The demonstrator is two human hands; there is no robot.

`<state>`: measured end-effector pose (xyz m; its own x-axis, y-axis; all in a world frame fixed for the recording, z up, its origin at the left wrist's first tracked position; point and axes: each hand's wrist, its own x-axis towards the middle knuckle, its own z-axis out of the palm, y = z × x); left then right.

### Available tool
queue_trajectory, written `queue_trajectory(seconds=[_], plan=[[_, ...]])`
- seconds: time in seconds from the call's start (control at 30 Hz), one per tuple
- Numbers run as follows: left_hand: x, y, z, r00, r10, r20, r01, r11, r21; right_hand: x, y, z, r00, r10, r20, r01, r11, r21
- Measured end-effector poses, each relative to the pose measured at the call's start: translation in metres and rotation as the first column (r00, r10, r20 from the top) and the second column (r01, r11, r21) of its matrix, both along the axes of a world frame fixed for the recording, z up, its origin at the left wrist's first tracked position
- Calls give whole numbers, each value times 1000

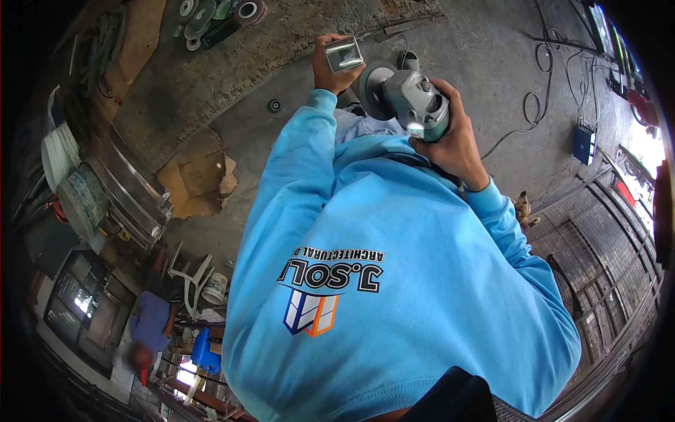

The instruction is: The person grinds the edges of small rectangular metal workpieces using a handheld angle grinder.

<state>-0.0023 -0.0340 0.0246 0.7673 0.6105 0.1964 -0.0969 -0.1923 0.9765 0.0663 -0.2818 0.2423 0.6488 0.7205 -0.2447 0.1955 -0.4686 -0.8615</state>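
My left hand [325,72] is closed around a shiny metal tube [343,55], whose open rectangular end faces up toward me. My right hand [460,144] wraps round the body of a grey-green angle grinder [416,102]. The grinder's round disc [375,91] points left, close beside my left hand and the tube. Both hands are out in front of my blue sweatshirt [415,232], over my lap.
A worn slab-like surface [232,77] lies ahead on the left, with several grinding discs [200,17] at its far end. Nearby are a torn cardboard box [193,176] and metal lengths [133,186]. A person [150,320] is behind left. Right: a dog [522,209], cable [531,116] and blue box [583,144].
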Motion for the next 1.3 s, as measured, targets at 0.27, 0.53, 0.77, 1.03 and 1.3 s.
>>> queue_trajectory(seconds=[0.27, 0.53, 0.77, 1.03, 1.3], plan=[[2, 0, 6, 996, 56, 73, -46, 990, -132, 6, 15, 0, 999, 21, 45, -23, 999, 36], [2, 3, -1, 996, 43, 78, -53, 990, 130, 38, 40, 3, 989, 80, 121, -84, 996, 25], [6, -3, -3, 994, 104, 13, -102, 986, -133, 25, 10, 17, 980, 176, 90, -174, 984, -33], [0, -9, -22, 986, 158, -47, -155, 986, 57, 8, -37, 17, 997, -37, 71, 42, 997, -67], [-21, 1, -103, 917, 260, -304, -133, 915, 380, -12, -67, 28, 961, -274, 33, 274, 961, -25]])
